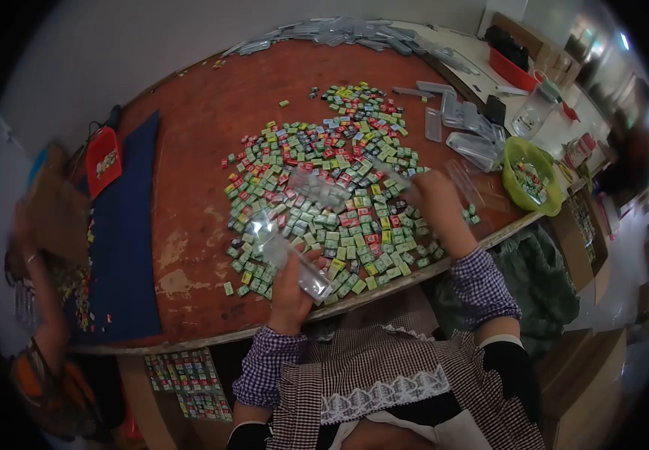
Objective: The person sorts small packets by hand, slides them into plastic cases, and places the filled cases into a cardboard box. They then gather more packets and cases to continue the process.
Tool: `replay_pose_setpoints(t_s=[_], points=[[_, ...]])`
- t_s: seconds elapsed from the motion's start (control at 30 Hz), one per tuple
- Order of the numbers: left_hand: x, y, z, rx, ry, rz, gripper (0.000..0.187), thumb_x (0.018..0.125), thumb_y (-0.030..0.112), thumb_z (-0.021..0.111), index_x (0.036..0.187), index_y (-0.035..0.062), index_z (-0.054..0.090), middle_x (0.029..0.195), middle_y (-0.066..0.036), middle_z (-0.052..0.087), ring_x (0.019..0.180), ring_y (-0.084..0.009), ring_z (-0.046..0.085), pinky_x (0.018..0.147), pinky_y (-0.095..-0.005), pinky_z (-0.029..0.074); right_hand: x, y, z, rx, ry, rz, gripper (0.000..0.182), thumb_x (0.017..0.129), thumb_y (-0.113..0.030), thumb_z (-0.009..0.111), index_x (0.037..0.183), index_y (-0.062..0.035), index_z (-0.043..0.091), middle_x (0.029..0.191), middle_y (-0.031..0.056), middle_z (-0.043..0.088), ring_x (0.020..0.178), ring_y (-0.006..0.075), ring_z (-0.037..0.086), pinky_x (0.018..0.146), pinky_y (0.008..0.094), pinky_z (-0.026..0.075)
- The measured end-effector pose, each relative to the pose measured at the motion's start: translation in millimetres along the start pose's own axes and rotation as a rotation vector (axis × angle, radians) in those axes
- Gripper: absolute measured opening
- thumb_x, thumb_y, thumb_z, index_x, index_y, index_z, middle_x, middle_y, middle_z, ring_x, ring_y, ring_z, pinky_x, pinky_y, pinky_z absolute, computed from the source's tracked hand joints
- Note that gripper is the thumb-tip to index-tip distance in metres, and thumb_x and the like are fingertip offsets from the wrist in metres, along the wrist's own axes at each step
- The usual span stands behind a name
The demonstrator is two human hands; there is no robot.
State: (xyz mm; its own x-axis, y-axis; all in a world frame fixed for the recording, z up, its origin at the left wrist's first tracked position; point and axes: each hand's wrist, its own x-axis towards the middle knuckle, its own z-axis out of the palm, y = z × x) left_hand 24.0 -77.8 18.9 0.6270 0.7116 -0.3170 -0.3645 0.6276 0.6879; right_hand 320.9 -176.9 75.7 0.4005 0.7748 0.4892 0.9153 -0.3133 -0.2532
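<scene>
A wide pile of small printed blocks [354,217], green, red, yellow and white, covers the table in front of me. My left hand [291,294] is closed round a long clear plastic case [314,283] held slanting over the pile's near edge. On the right side, my right hand [440,204] reaches in over the blocks, its fingers pinched on a narrow clear plastic piece [390,172], blurred by motion. Between the two hands, another clear plastic case [317,188] lies on top of the blocks.
Several clear cases [461,112] lie right of the pile, beside a yellow-green basket [515,196] holding blocks. More plastic cases [332,31] are heaped at the back edge. At left are a blue cloth [125,247], a red scoop [102,163] and another person's arm [47,300].
</scene>
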Motion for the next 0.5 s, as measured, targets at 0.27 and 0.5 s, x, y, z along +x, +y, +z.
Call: replay_pose_setpoints(t_s=[0.27, 0.5], points=[[4.9, -19.6, 29.8, -0.208, -0.07, -0.138, 0.044, 0.098, 0.022, 0.051, 0.134, 0.0027, 0.036, 0.127, -0.018, 0.052, 0.115, -0.032, 0.054, 0.101, -0.0494, 0.043, -53.9, 72.2, -14.3, -0.234, -0.305, 0.227, 0.027, 0.076, -0.019, 0.07, 0.1, -0.0067, 0.067, 0.094, 0.0152, 0.064, 0.089, 0.0339, 0.062, 0.078, 0.0431, 0.05], [13.3, -35.6, 51.7, -0.002, -0.274, -0.158, 0.041, 0.095, 0.003, 0.048, 0.134, 0.0024, 0.037, 0.136, -0.02, 0.044, 0.123, -0.0361, 0.049, 0.104, -0.0512, 0.042, -66.8, 29.4, -28.3, 0.197, 0.179, 0.173, 0.016, 0.079, -0.016, 0.066, 0.091, -0.0049, 0.068, 0.084, 0.0142, 0.064, 0.08, 0.0323, 0.063, 0.069, 0.0417, 0.051]])
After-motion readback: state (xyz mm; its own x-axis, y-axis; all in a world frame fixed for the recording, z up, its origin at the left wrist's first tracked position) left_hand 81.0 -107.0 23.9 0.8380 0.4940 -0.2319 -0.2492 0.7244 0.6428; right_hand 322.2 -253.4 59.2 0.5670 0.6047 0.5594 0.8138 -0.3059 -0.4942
